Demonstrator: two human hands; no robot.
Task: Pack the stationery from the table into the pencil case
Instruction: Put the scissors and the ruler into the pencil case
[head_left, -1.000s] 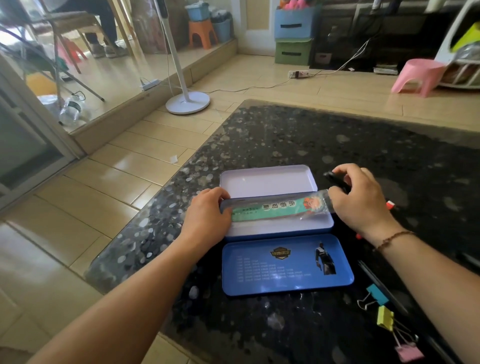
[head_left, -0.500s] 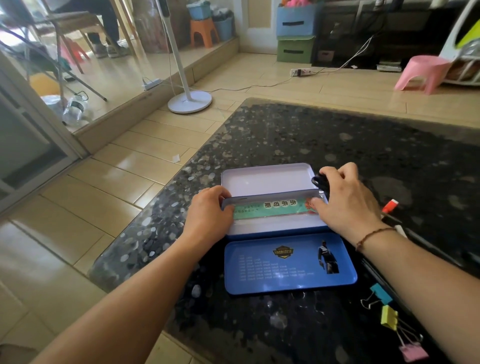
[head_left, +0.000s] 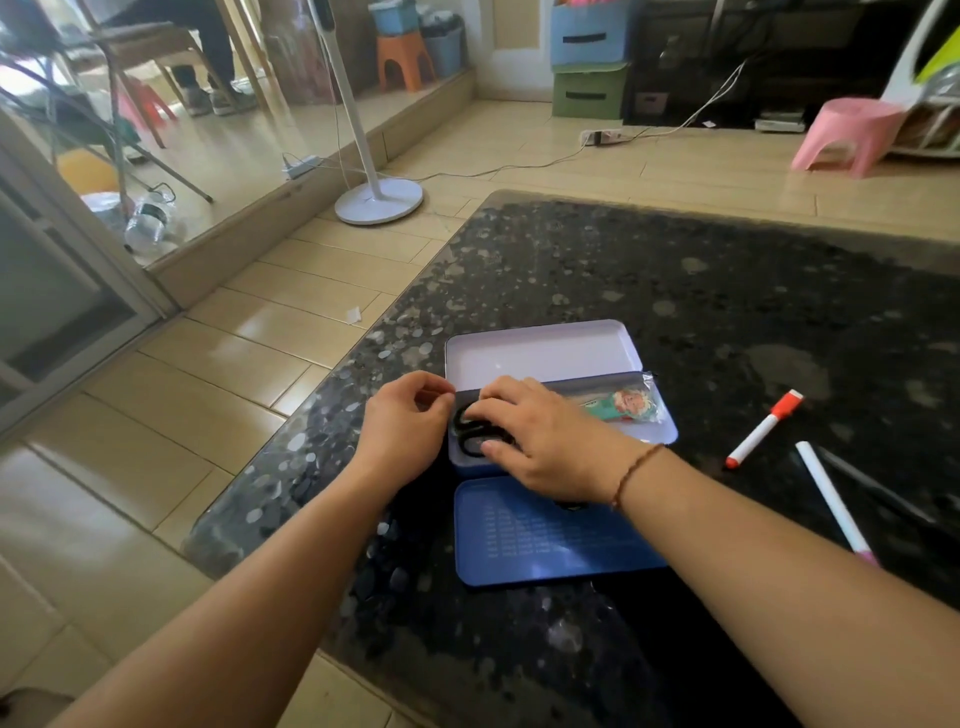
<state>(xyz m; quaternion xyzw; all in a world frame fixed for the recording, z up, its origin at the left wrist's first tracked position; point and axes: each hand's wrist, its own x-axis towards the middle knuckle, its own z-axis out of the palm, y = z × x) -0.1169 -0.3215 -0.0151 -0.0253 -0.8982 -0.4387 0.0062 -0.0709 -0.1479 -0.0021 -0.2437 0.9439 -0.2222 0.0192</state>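
- Change noted: half a second ago both hands were seating the green wrapped packet (head_left: 626, 404) in the blue rectangular metal pencil case (head_left: 540, 343), one hand at each end. The packet now lies unheld at the right end of the tray, its wrapper tip over the rim.
- The right hand (head_left: 540, 436) has crossed to the tray's left end and now rests on the black-handled scissors (head_left: 470, 434), fingers spread and pressing down, thumb at the near loop. The blades are hidden under the palm.
- The left hand (head_left: 402, 423) stays at the case's left edge, fingers curled loosely; whether it pinches the rim or anything at all cannot be told.
- The case's blue printed lid (head_left: 550, 540) lies flat just in front of the tray, on the black speckled stone table (head_left: 675, 270).
- Judgement: two items are now in; the scissors appear to be being settled, not yet released.
- Outstanding, right of the case: red-capped white marker (head_left: 763, 428), white pen (head_left: 831, 493) and dark pencil (head_left: 872, 486).
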